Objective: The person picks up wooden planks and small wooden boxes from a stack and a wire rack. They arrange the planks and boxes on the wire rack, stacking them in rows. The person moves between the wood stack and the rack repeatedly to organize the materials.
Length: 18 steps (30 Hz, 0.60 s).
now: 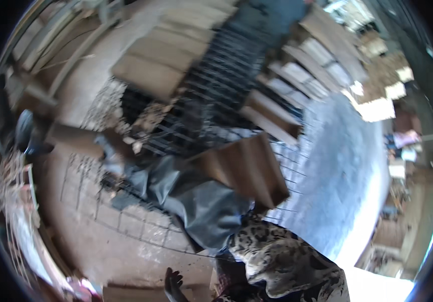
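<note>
My left hand comes in at the lower edge, its fingers spread and nothing in them. My right hand does not show. Beside the left hand lies loose black-and-cream patterned cloth. Above it stretches a shiny grey sheet-like covering, creased. Whether these are clothing on my own body I cannot tell. A brown box-like block with straight edges rests against the grey covering, tilted; what holds it, if anything, is hidden. Motion blur softens much of the picture.
A dark wire grid runs across the middle. Long tan slabs lie to its left, and brown and white blocks stand in rows to its right. Pale frame bars rise at upper left. Bright grey ground spreads on the right.
</note>
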Motion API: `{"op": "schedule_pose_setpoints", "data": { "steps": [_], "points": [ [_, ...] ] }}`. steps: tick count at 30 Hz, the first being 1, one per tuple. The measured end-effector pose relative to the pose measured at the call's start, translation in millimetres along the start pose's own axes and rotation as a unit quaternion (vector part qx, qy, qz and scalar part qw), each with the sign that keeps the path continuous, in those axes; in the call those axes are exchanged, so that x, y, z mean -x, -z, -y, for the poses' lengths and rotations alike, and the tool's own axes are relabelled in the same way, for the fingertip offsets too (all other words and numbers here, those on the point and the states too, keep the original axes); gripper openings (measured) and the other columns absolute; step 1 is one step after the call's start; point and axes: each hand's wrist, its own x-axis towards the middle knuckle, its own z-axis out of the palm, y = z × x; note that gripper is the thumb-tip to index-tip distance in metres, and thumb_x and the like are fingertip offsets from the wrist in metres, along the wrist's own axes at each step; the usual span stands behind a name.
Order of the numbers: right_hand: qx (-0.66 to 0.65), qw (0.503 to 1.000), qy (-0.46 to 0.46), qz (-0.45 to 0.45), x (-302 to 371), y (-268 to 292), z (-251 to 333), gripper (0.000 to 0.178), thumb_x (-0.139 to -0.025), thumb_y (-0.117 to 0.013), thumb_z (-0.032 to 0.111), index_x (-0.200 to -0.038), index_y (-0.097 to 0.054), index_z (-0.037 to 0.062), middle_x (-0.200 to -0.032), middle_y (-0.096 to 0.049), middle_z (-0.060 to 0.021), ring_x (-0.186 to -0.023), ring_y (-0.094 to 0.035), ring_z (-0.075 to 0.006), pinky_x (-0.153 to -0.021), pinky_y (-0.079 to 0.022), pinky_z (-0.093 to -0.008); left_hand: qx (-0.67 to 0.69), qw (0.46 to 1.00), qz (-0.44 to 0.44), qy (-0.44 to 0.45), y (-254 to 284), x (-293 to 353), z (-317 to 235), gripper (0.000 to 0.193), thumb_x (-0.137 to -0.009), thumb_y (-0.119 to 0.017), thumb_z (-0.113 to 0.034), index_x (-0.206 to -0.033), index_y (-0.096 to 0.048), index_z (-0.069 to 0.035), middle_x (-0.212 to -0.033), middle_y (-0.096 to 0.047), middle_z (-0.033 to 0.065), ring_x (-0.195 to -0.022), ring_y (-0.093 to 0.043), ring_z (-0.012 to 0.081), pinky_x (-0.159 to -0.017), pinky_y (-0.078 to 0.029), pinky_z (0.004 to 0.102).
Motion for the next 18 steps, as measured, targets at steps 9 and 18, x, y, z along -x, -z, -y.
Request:
{"op": "schedule_pose_setpoints", "data": {
  "steps": [9,18],
  "points": [
    [-0.008,1.0,0.015,-0.024,77.7,206.1,120.3,0.064,-0.05,-0.078,0.014,-0.103,-0.043,0.0055,-0.102,-0.045,-0.0143,-0.092,-0.048,-0.0263,-0.082,-0.043,-0.0369,-0.108,0.973,0.112,-0.173,-72.8,19.2,-45.9,0.049,-0.082,-0.039,-0.029,-0.123,-0.039,-0.004,-0.107,-0.052,0.0156,-0.089,-0.052,0.0252,-0.077,-0.039,0.0364],
    [0.19,0.952,-0.189,-0.149,330.1,469.8,192.9,0.063,-0.058,-0.077,0.019,-0.108,-0.04,0.0062,-0.107,-0.044,-0.0106,-0.105,-0.044,-0.0262,-0.086,-0.04,-0.0364,-0.212,0.915,0.212,-0.268,-169.0,53.2,-37.1,0.049,-0.082,-0.045,-0.03,-0.123,-0.038,-0.006,-0.104,-0.054,0.0118,-0.087,-0.053,0.0202,-0.074,-0.04,0.0314]
  ]
}}
